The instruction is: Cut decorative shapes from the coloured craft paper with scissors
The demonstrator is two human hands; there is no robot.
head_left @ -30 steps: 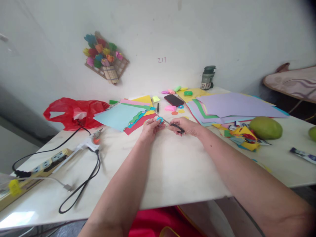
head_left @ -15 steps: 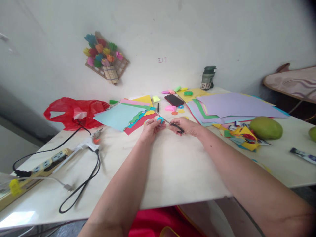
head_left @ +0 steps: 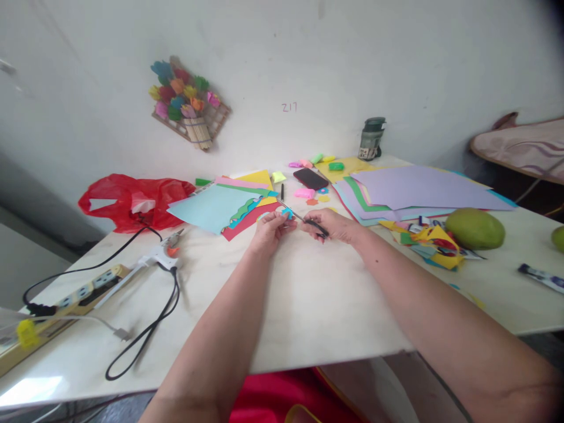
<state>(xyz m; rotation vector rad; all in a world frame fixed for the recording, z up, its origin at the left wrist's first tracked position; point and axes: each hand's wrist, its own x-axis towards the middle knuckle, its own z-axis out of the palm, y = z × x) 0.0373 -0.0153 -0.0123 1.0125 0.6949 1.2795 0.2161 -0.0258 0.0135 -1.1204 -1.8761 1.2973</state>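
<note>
Pinched between the fingertips of my left hand (head_left: pixel 269 230) is a small blue paper piece (head_left: pixel 287 212). My right hand (head_left: pixel 331 224) is closed round the black handles of a pair of scissors (head_left: pixel 318 229), whose blades point up and left to the blue piece. Whether the blades are cutting through it I cannot tell. Behind my left hand lie a light blue sheet (head_left: pixel 215 207), a red sheet (head_left: pixel 240 228) and wavy-edged green and blue cut paper (head_left: pixel 243 216). Small paper flowers, among them an orange one (head_left: pixel 312 201), lie beyond the scissors.
On the left are a glue gun (head_left: pixel 165 254) with a looping cord, a power strip (head_left: pixel 83 296) and a red plastic bag (head_left: pixel 127 200). A phone (head_left: pixel 311 178) lies at the back. To the right are lilac sheets (head_left: pixel 423 187), paper scraps (head_left: pixel 436 242), a green mango (head_left: pixel 474 228) and a bottle (head_left: pixel 371 140).
Both hands stay in nearly the same place. The blue paper piece has turned or shifted slightly at the fingertips by the scissor blades.
</note>
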